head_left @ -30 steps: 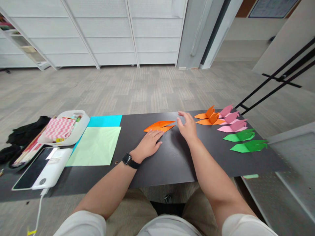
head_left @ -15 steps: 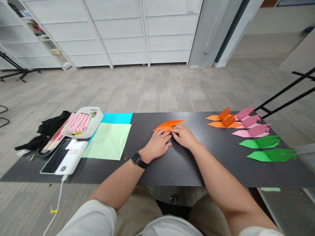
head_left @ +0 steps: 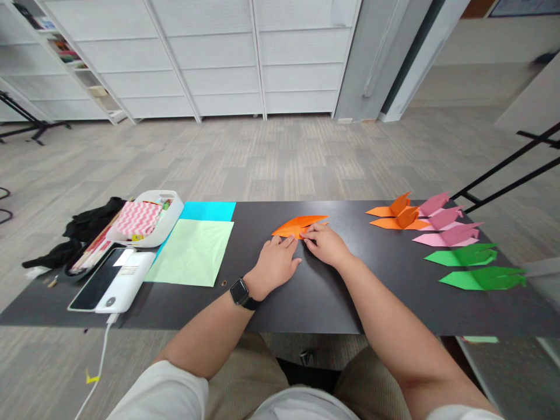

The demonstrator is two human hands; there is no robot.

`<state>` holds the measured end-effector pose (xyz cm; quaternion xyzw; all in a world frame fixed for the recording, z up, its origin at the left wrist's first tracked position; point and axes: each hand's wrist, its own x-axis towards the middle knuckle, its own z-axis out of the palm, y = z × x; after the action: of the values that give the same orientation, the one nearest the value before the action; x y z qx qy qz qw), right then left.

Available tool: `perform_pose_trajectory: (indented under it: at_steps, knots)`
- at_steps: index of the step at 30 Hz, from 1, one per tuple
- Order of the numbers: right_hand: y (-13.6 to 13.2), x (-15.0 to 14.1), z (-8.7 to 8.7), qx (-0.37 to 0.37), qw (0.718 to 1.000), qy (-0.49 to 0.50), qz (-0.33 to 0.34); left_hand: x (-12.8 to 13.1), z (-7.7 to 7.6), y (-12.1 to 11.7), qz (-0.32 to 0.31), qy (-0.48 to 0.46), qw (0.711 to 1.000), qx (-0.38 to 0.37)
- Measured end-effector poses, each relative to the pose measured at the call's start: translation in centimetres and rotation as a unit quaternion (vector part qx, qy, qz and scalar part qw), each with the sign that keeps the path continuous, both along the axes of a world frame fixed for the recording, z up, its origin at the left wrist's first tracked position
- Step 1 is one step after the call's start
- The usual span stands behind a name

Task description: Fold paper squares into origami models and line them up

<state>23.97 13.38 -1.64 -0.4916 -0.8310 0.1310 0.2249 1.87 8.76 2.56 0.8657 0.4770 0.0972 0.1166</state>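
Observation:
A folded piece of orange origami paper (head_left: 297, 224) lies on the dark table, its long points running left and right and split at the right end. My left hand (head_left: 276, 262), with a black watch on the wrist, lies flat with its fingertips on the near edge of the orange paper, fingers stretched out. At the paper's right half, my right hand (head_left: 326, 244) has its fingers bent and closed on the near flap; the thumb's contact is partly hidden.
Finished folded birds stand to the right: orange (head_left: 400, 216), pink (head_left: 450, 233) and green (head_left: 483, 278). On the left lie pale green paper (head_left: 192, 254), blue paper (head_left: 212, 211), a white basket (head_left: 161, 236), a phone (head_left: 94, 286) and a cabled white power bank (head_left: 126, 286).
My right hand has come left and down from the air onto the orange paper. My left hand has slid slightly back toward me since half a second ago. The view has shifted.

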Motion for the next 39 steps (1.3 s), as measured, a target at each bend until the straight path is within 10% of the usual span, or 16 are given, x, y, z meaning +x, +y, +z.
perform_pose_trajectory:
  at_steps: [13,26,39]
  knots:
    - [0.0,0.1,0.0,-0.007,1.0,0.006,-0.001,-2.4,-1.0,0.4,0.033,0.029,0.996,0.075]
    - [0.0,-0.6,0.7,0.012,1.0,0.018,-0.02,-2.7,2.4,3.0,0.137,-0.098,0.982,0.082]
    - [0.9,0.7,-0.2,0.013,0.998,0.051,0.03,-2.6,-1.2,5.7,0.042,-0.165,0.985,0.008]
